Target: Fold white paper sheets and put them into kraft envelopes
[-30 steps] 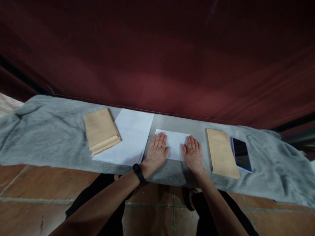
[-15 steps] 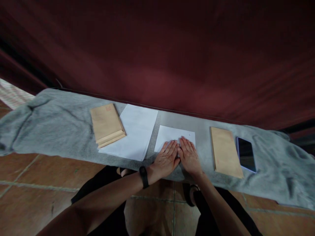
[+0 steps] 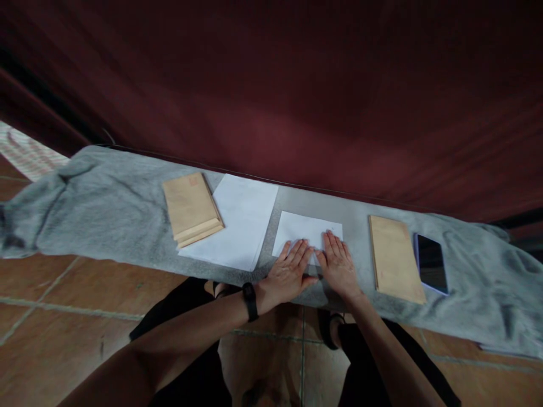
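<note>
A folded white sheet of paper lies crosswise in front of me, with a small dark mark near its upper right corner. My left hand presses flat on its lower left part, fingers stretched out and thumb pointing right. On the lower right part rests my right hand, also flat, with its fingers extended. A narrow gap separates the two hands. The sheet's near edge is partly hidden under them. To the left is a pile of larger white paper sheets, partly covered by a stack of brown envelopes.
More brown envelopes lie to the right, beside a smartphone with a dark screen. A grey cloth covers the long narrow surface. Dark red fabric rises behind it, and a tiled floor shows below.
My hands have slid apart, the right one outward toward the sheet's right end, opening a gap between them. The whole view has shifted slightly.
</note>
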`<state>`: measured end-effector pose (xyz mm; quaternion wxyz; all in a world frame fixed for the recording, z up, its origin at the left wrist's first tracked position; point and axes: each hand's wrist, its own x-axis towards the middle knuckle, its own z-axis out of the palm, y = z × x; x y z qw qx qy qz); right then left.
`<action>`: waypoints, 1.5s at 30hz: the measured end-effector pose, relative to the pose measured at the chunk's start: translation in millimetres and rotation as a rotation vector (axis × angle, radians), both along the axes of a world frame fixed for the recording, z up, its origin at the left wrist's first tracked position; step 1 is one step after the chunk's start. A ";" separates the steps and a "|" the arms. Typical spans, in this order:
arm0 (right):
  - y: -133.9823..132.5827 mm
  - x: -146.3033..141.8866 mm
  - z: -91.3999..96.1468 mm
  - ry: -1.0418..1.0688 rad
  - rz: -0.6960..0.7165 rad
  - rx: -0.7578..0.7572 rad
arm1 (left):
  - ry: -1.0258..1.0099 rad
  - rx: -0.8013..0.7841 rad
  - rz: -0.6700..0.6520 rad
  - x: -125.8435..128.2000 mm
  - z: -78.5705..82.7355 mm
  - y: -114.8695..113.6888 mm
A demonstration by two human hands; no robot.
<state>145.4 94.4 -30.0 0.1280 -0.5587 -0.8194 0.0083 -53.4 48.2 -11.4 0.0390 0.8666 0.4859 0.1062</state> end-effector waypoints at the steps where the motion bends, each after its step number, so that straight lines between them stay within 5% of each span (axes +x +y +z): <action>1: 0.5 1.1 -0.5 0.003 -0.011 0.002 | 0.002 -0.001 -0.006 -0.8 1.0 -0.6; 15: 5.6 13.2 -3.1 -0.019 -0.152 0.002 | 0.055 0.034 -0.024 -7.7 4.7 -9.4; 25: 12.5 15.6 -4.7 0.037 -0.276 0.067 | 0.035 0.053 0.149 -0.1 4.3 -1.2; 30: 20.7 1.8 0.5 0.173 -0.158 0.108 | -0.021 0.113 0.167 -0.1 3.6 21.3; 36: 19.0 -27.4 3.4 0.193 0.021 -0.017 | -0.023 0.133 0.108 4.8 -4.2 40.6; 45: 21.5 -35.4 5.6 0.117 -0.030 0.000 | 0.021 0.060 0.151 3.6 -6.8 64.0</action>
